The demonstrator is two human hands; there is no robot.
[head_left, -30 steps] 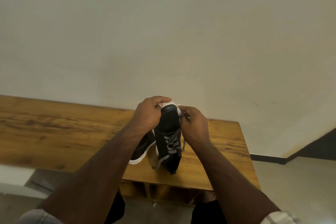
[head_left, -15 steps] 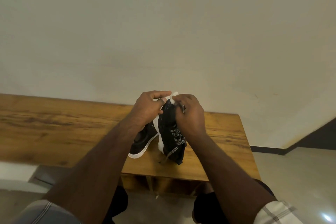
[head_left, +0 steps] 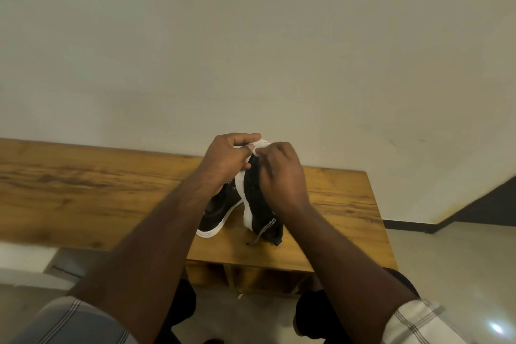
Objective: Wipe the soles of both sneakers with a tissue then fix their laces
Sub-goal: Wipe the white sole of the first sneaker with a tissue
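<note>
A plain wall stands behind a wooden bench (head_left: 83, 190) in the middle of the frame. On it, one sneaker (head_left: 255, 198) stands on its heel, toe up, long way pointing up and down, with the other sneaker (head_left: 217, 215) lying just left. The left hand (head_left: 223, 162) curls round the toe, and the right hand (head_left: 282, 176) pinches something at the top, maybe a lace.

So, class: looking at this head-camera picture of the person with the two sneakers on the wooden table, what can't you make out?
- Toe of the upright sneaker: covered by both hands.
- Tissue: cannot be told from the white sole; the left hand and right hand hide it.
- Second sneaker: mostly behind the left forearm.
- Table: cut by the left edge.
</note>
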